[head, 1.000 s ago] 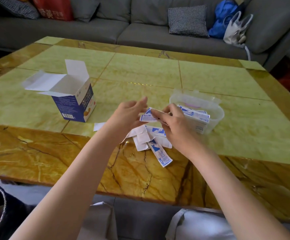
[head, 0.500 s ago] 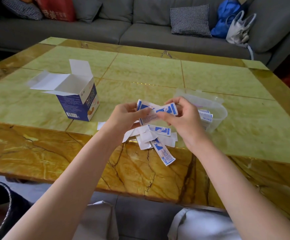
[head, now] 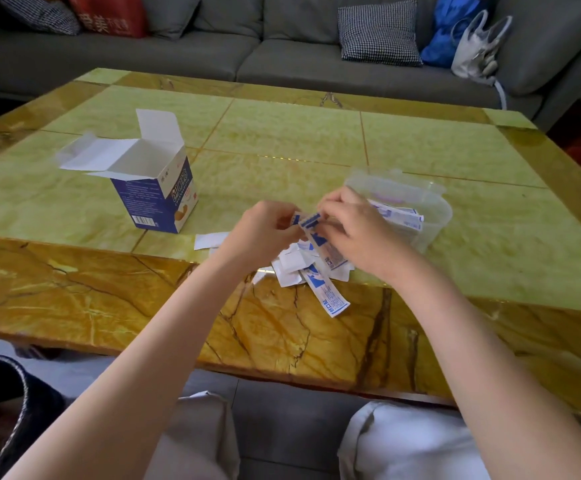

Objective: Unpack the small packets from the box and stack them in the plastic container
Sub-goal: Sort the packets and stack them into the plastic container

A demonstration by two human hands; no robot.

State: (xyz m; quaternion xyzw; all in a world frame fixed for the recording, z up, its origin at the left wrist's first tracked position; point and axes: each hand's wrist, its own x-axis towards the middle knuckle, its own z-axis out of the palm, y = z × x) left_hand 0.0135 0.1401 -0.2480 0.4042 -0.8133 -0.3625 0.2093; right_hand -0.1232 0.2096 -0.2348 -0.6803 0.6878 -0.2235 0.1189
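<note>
A blue and white cardboard box point(head: 159, 199) stands on the table with its flaps open, left of my hands. A clear plastic container point(head: 431, 209) sits to the right with several packets point(head: 403, 216) in it. Between my two hands I hold a small bunch of white and blue packets point(head: 317, 233), tilted, just left of the container. My left hand point(head: 265, 230) pinches their left side and my right hand point(head: 355, 226) grips them from above. Underneath, a loose pile of packets point(head: 313, 275) lies on the table, one long packet point(head: 330, 296) sticking out towards me.
The yellow-green marble table point(head: 282, 150) has a brown border along its near edge. A white paper slip point(head: 209, 240) lies beside the pile. A grey sofa point(head: 213, 53) with cushions and bags runs behind the table. A dark bin point(head: 1, 410) stands at lower left.
The packets in my hands have turned from lying flat across to hanging tilted, and both hands have drawn closer together over the pile.
</note>
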